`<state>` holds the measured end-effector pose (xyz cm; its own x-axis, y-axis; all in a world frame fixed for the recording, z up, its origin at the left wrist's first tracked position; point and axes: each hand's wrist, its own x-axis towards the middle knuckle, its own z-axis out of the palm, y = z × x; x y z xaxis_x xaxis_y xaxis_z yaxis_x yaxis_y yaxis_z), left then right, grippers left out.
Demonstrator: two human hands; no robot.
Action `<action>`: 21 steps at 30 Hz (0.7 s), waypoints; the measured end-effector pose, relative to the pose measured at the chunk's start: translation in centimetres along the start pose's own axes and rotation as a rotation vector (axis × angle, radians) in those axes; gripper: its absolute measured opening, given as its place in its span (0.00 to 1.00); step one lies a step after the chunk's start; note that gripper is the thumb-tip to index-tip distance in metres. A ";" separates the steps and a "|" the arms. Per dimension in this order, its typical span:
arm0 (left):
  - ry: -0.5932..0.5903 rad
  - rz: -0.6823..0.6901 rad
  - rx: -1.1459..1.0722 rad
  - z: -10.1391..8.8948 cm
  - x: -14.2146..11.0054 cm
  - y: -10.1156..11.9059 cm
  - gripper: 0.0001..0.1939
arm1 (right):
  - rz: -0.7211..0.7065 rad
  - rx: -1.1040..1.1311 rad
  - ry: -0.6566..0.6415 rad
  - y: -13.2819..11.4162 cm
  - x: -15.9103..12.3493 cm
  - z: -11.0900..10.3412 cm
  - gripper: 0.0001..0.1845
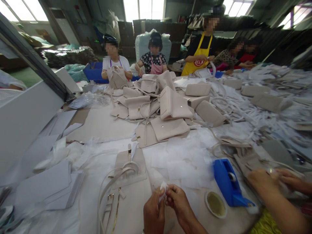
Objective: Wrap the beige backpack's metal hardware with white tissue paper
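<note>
Beside beige bag [133,200], left fingers [156,197], right fingers [172,192], pinching white scrap [163,186]

White scrap [163,186], partly hidden by left hand [154,209] and right hand [178,200], handbag [136,196], lower end cut off from my view, straps [270,120], far right, blurred.

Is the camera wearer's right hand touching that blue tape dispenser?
Apart. The head view shows a plain gap: a stretch of work surface lies between the right hand and the blue tape dispenser.
</note>
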<state>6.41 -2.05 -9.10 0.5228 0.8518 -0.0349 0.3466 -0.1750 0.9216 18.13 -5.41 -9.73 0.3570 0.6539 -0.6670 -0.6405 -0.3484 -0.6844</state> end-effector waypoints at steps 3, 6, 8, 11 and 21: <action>-0.045 0.042 0.021 -0.2 0.0 0.0 0.14 | 0.034 0.111 0.064 0.4 0.0 0.0 0.15; -0.076 0.069 0.034 -0.3 0.1 0.2 0.14 | 0.007 0.116 0.132 0.5 -0.2 0.2 0.14; -0.100 0.086 0.042 -0.3 0.2 0.3 0.14 | -0.022 0.098 0.167 0.4 -0.4 0.3 0.14; -0.130 0.105 0.039 -0.3 0.2 0.3 0.14 | -0.072 0.064 0.189 0.4 -0.9 0.5 0.15; -0.135 0.206 0.015 -0.1 -0.4 0.1 0.15 | -0.208 -0.097 0.135 -0.4 -2.0 0.2 0.20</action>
<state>6.15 -2.34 -8.95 0.6825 0.7239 0.1013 0.2329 -0.3468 0.9086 17.56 -6.42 -8.11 0.5656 0.6252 -0.5378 -0.4781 -0.2829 -0.8315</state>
